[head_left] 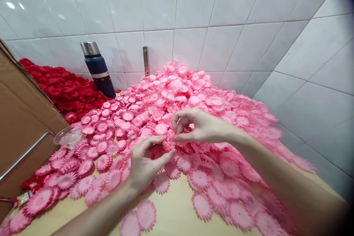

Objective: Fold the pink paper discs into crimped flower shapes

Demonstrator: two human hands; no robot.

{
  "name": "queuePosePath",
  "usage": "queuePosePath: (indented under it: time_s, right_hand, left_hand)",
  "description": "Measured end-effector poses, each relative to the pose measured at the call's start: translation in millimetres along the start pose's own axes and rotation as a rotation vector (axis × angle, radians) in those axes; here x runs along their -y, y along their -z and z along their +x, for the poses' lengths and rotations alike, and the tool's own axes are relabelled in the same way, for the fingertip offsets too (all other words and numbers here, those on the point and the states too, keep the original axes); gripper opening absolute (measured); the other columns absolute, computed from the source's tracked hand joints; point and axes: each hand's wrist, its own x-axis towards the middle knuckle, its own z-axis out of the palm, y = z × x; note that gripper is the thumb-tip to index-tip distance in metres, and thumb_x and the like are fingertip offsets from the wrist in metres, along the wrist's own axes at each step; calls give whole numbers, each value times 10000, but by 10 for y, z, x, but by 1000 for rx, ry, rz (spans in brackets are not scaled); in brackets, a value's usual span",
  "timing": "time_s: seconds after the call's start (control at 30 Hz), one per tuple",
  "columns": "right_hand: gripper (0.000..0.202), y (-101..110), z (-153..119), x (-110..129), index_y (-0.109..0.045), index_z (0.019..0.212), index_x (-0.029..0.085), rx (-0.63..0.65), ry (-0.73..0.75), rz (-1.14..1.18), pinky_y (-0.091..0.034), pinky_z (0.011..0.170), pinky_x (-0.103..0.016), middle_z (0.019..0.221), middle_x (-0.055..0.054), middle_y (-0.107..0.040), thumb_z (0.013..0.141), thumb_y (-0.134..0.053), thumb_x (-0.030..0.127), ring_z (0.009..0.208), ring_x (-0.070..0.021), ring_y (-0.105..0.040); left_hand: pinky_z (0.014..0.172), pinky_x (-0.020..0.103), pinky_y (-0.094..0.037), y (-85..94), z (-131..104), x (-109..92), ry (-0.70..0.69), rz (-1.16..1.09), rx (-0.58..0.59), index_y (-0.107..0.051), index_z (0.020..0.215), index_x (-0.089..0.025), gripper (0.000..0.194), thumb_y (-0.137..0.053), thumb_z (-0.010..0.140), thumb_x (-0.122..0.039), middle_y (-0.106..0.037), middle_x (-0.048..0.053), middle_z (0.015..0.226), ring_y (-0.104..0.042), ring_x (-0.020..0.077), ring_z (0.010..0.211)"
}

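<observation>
Between thumb and fingers, my left hand (148,160) holds a small pink ruffled piece (168,143) near the middle of the view. Just above and to the right, my right hand (193,125) has its thumb and fingertips pinched beside that piece; whatever lies between those fingertips is too small to make out. Both hands are over a large heap of pink scalloped discs (218,101), many with a tiny dark hole at the centre. Several discs lie loose on the pale yellow table (171,214) below my hands.
A dark blue bottle (101,72) with a silver cap leans at the back left beside a red heap (63,88). A cardboard box (24,114) and a clear plastic cup (69,138) are on the left. White tiled walls (190,3) rise behind and at the right.
</observation>
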Motion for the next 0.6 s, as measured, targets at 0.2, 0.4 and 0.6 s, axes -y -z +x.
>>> queuePosePath:
  time_s: [0.2,0.4,0.6]
  right_hand:
    - [147,-10,8,-7,-538,807,176,-11,13,4,-462,589,-243,746,-9,-651,751,-672,201,666,-125,-602]
    - [89,-79,1,49,-579,858,177,-52,108,-213,-456,630,-264,855,-29,-648,775,-585,145,744,-137,-569]
    - [130,-119,13,30,-559,873,185,-47,101,-267,-454,622,-275,819,-28,-646,762,-555,118,716,-147,-577]
  left_hand:
    - [861,325,-609,1,-19,57,-5,-16,27,-709,969,-145,311,-819,683,-194,-740,86,982,-713,198,916]
    - [894,303,-590,8,-13,33,-7,-33,64,-708,1001,-163,303,-792,710,-156,-738,76,1036,-701,184,968]
    - [875,331,-580,26,3,25,-55,70,131,-713,1017,-179,274,-753,748,-146,-731,74,1040,-693,198,963]
